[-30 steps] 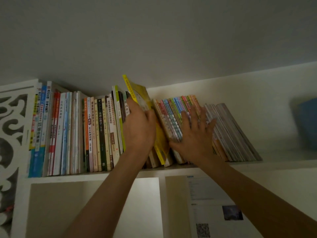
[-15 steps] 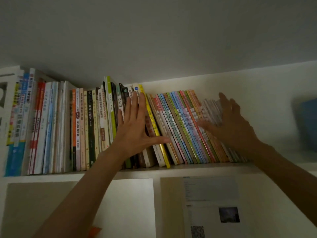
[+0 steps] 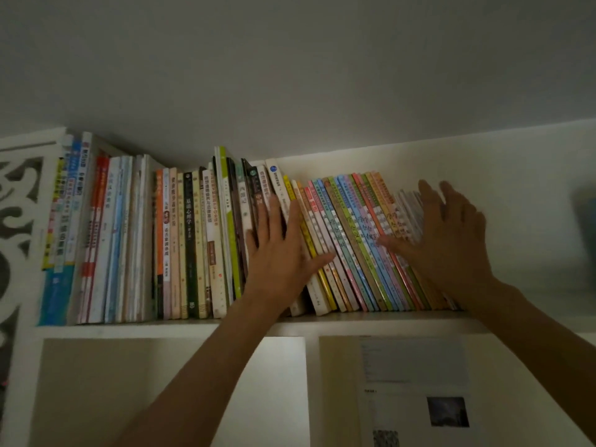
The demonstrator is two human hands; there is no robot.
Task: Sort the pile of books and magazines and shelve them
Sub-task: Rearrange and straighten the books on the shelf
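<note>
A long row of books stands on the top shelf point(image 3: 193, 327) of a white bookcase. The left part of the row point(image 3: 190, 240) is upright. The colourful thin books point(image 3: 351, 240) on the right lean to the left. A yellow-spined book point(image 3: 325, 285) sits among them. My left hand point(image 3: 280, 253) lies flat with straight fingers against the spines near the yellow book. My right hand point(image 3: 448, 240), blurred, has its fingers spread and presses on the right end of the leaning row, over pale magazines point(image 3: 409, 208).
A carved white panel point(image 3: 16, 221) closes the shelf's left end. The shelf continues to the right of the books, with a blurred blue object point(image 3: 585, 221) at the far right. Below are compartments, one holding a printed sheet point(image 3: 416, 391).
The yellow book, tilted and sticking out a second ago, now sits in the row. My left hand went from gripping it to lying flat. My right hand moved right to the row's end.
</note>
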